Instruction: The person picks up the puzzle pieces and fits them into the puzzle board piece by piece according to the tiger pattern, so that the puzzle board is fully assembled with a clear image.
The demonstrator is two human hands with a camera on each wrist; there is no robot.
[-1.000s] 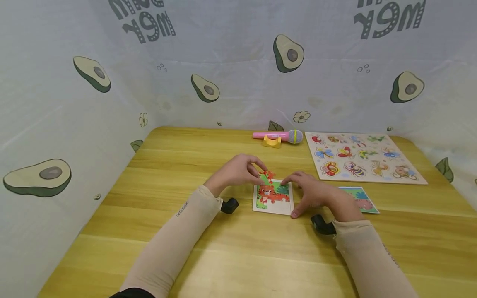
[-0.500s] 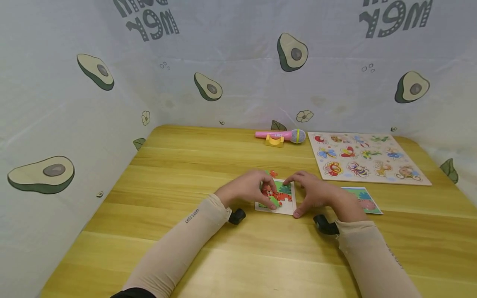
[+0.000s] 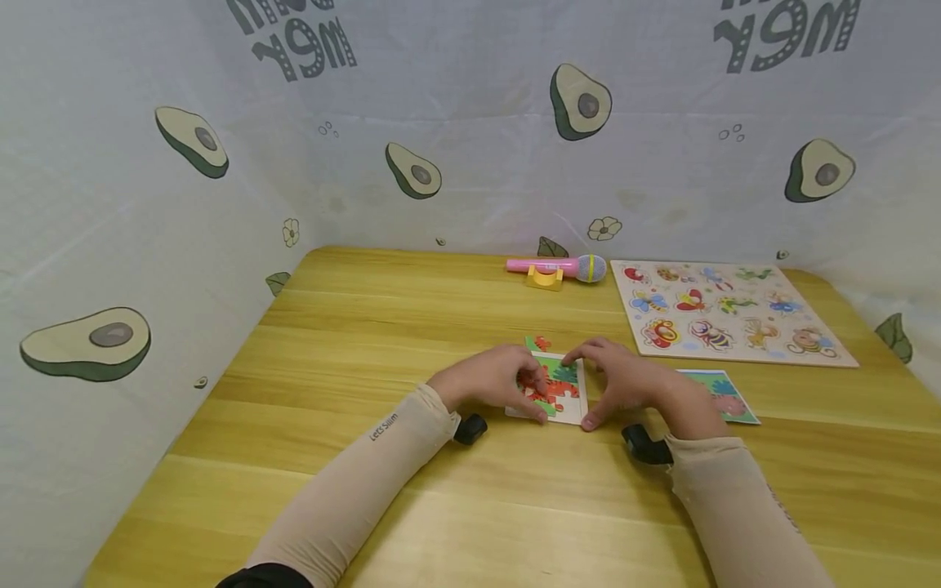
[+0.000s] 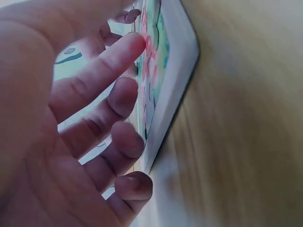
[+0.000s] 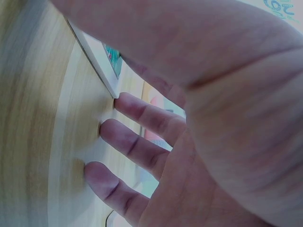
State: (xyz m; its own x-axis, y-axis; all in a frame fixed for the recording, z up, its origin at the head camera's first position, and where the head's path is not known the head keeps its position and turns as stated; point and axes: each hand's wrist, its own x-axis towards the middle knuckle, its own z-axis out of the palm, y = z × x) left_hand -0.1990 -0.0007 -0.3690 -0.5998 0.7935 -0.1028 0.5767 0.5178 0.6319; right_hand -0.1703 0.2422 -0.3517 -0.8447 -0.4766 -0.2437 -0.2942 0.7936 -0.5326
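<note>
A small jigsaw puzzle (image 3: 572, 410) with a tiger picture lies on the table, part of its near right still bare. My left hand (image 3: 494, 377) is over its left side, the index fingertip at a green and orange puzzle piece (image 3: 548, 407) in the lower part. That thumb rests by the near edge; the left wrist view shows the other fingers loosely bent beside the puzzle (image 4: 176, 71). At the right edge, my right hand (image 3: 634, 385) steadies the puzzle, index finger on the upper right, thumb at the near right corner. Beyond the far edge lies a loose puzzle piece (image 3: 539, 343).
To the right, a picture card (image 3: 720, 395) lies partly behind my right hand. A wooden peg board (image 3: 724, 310) with insect pictures sits at the back right. Farther back, a pink toy microphone (image 3: 556, 268) is next to a yellow stand (image 3: 545, 279).
My left hand has brought a puzzle piece from the far left of the puzzle down to its lower part, and its grip has loosened. The right hand has stayed at the edge.
</note>
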